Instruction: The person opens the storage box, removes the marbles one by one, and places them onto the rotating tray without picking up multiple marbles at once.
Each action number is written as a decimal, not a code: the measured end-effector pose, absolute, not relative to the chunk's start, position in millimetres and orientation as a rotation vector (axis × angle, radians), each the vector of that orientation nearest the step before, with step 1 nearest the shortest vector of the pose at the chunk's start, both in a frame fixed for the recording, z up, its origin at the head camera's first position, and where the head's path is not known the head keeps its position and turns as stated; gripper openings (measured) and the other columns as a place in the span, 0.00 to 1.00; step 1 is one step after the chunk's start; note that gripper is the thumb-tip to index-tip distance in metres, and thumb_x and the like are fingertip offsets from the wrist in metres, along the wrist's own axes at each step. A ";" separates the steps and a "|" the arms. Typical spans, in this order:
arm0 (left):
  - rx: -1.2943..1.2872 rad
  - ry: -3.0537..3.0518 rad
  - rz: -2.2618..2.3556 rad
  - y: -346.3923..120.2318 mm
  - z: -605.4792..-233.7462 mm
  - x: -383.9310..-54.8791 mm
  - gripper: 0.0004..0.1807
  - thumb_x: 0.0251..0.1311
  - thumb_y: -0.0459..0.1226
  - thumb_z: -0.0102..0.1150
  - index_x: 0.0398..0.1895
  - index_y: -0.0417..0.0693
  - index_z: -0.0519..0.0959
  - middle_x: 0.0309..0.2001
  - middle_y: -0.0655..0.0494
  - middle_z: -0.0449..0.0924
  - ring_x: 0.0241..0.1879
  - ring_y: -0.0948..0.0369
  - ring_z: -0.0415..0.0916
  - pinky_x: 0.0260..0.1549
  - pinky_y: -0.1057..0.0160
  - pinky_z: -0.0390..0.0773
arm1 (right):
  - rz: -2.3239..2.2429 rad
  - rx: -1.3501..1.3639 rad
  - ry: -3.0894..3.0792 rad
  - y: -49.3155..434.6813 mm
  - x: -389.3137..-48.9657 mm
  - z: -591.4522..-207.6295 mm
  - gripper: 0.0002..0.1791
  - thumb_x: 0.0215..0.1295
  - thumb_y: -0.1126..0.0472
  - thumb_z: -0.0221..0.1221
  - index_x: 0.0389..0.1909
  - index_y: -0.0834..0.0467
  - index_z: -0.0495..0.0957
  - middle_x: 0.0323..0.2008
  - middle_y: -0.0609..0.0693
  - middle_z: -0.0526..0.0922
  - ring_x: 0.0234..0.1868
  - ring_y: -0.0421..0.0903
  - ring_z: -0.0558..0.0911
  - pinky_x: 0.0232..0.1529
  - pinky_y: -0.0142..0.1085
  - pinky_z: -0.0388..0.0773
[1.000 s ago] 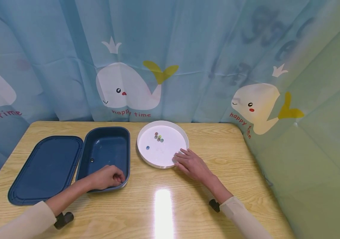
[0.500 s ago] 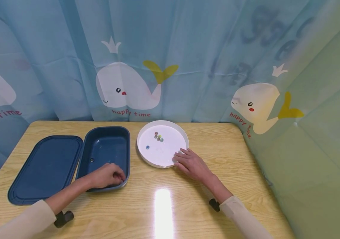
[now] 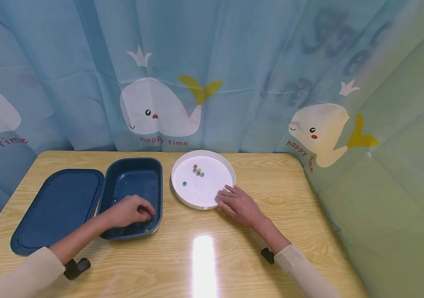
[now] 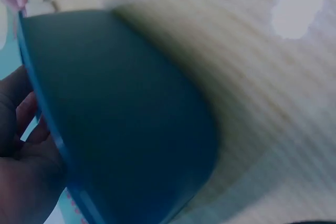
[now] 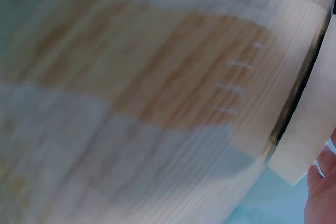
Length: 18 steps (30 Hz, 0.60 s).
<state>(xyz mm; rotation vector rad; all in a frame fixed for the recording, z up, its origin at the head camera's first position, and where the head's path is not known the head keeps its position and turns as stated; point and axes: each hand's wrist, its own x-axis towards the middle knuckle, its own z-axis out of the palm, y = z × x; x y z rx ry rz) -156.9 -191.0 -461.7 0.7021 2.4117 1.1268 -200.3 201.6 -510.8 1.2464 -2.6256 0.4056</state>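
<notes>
My left hand (image 3: 128, 212) reaches into a deep dark blue bin (image 3: 137, 163), its thumb and fingers pinching what looks like a small marble, mostly hidden between the fingertips. A yellowish-green marble (image 3: 146, 230) lies in the near right corner below that hand, and a dark marble (image 3: 115, 200) by the left wall. In the left wrist view the curled fingers (image 4: 39, 132) show past the bin's rim. My right hand (image 3: 239, 205) rests on the near right rim of a round white tray (image 3: 212, 178), fingers loosely extended. Inside the tray are a cluster of several marbles (image 3: 198, 171) and one blue marble (image 3: 184, 183).
The blue lid (image 3: 61, 207) lies flat left of the bin, against its side. All stand on a wooden table (image 3: 264, 178), with a whale-printed blue curtain (image 3: 242, 74) behind its back edge. Dark wrist cameras (image 3: 77, 269) hang under both forearms.
The left hand has risen slightly and drawn back left from the bin's near right corner, uncovering the yellowish-green marble there. The right hand, tray and its marbles stay where they were.
</notes>
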 end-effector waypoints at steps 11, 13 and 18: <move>0.679 2.615 1.108 -193.2 -434.1 -174.4 0.09 0.64 0.29 0.62 0.46 0.37 0.84 0.40 0.53 0.85 0.38 0.59 0.81 0.38 0.60 0.81 | 0.407 1.242 -2.644 201.9 -199.8 -510.6 0.18 0.71 0.55 0.59 0.57 0.57 0.82 0.58 0.53 0.81 0.66 0.56 0.73 0.67 0.53 0.62; 0.678 2.644 1.117 -191.5 -430.3 -177.4 0.10 0.64 0.29 0.62 0.46 0.37 0.84 0.39 0.53 0.85 0.38 0.59 0.81 0.39 0.59 0.81 | 0.402 1.236 -2.652 201.8 -199.4 -510.5 0.18 0.72 0.55 0.59 0.57 0.57 0.82 0.58 0.52 0.81 0.66 0.55 0.73 0.67 0.53 0.62; 0.647 2.694 1.154 -183.6 -422.7 -183.2 0.09 0.64 0.30 0.62 0.46 0.39 0.85 0.39 0.55 0.84 0.39 0.58 0.80 0.40 0.56 0.81 | 0.393 1.237 -2.652 201.5 -199.2 -509.8 0.18 0.72 0.55 0.59 0.57 0.57 0.82 0.58 0.53 0.81 0.66 0.55 0.73 0.67 0.53 0.62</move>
